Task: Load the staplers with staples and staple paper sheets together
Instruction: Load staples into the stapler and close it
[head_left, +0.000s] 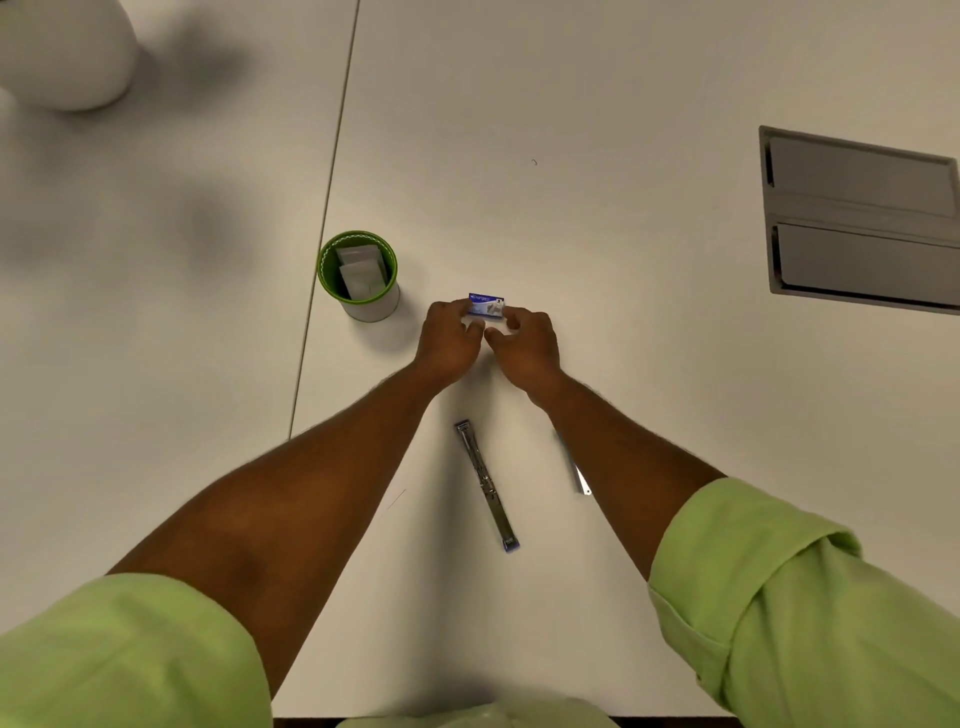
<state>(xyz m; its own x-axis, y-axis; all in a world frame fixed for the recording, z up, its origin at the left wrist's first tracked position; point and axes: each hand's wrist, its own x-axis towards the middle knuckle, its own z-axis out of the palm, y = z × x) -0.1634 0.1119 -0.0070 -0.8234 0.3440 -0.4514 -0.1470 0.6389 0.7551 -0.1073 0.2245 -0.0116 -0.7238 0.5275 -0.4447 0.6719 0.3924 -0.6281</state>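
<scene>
A small blue and white staple box (487, 305) sits between both hands on the white table (597, 218). My left hand (449, 338) pinches its left end, and my right hand (524, 343) pinches its right end. Nearer to me, a long stapler (485, 486) with a blue tip lies opened out flat on the table. A second metal stapler (579, 475) lies to its right, mostly hidden under my right forearm.
A green cup (358, 275) holding folded white paper sheets stands left of the hands. A grey recessed cable hatch (857, 218) is set in the table at the right. A white rounded object (62, 52) is at the far left corner. A seam runs down the table's left side.
</scene>
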